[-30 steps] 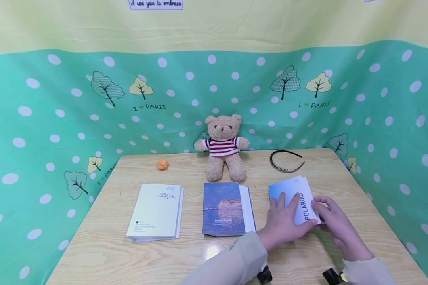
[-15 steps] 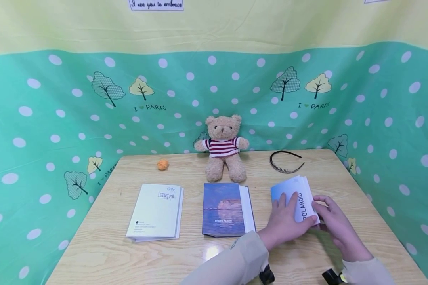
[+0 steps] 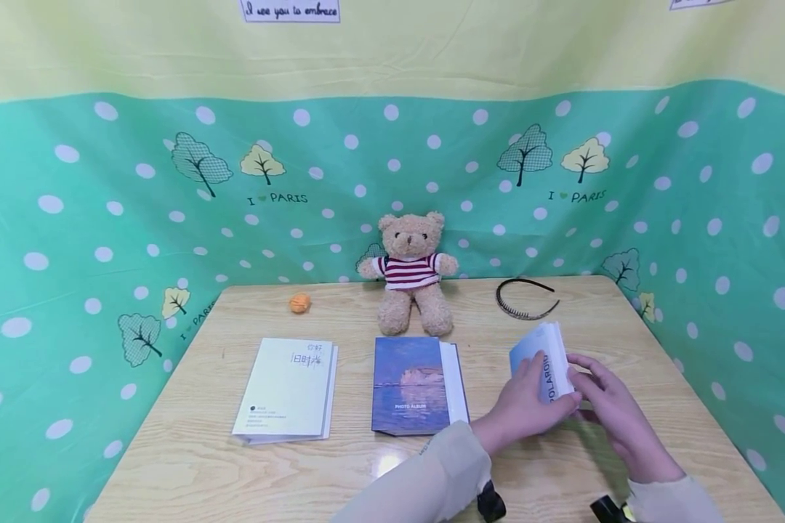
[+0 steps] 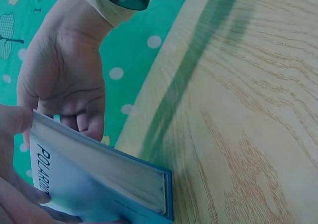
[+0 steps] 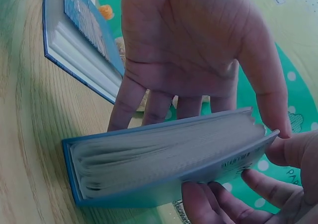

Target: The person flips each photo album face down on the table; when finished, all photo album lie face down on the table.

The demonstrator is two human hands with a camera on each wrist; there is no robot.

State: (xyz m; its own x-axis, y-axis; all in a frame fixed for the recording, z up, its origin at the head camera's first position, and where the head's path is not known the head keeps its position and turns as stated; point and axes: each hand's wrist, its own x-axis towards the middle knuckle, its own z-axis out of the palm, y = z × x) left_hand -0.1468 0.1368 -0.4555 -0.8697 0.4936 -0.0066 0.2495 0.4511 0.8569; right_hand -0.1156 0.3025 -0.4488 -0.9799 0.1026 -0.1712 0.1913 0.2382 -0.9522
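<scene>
A small blue-and-white photo album (image 3: 527,348) marked POLAROID is tilted up on the right of the table. My left hand (image 3: 522,407) holds it, fingers over the front cover and thumb near the edge. From the other side my right hand (image 3: 610,407) grips it. In the right wrist view, the right hand's fingers (image 5: 201,199) lie against the back cover below the barcode, and the thick page block (image 5: 159,152) faces the camera. Left of it lies a dark blue album (image 3: 408,385) with a seascape cover. Further left is a white album (image 3: 286,392).
A teddy bear (image 3: 411,272) in a striped shirt sits at the back middle. A black headband (image 3: 520,314) lies behind the held album. An orange ball-shaped item (image 3: 299,303) is at the back left. Polka-dot fabric (image 3: 340,160) hangs behind and beside the wooden table (image 3: 183,450).
The held album has tipped further upright and shifted slightly right, its front cover now looking narrower. Both hands have stayed on it. The other things have not moved.
</scene>
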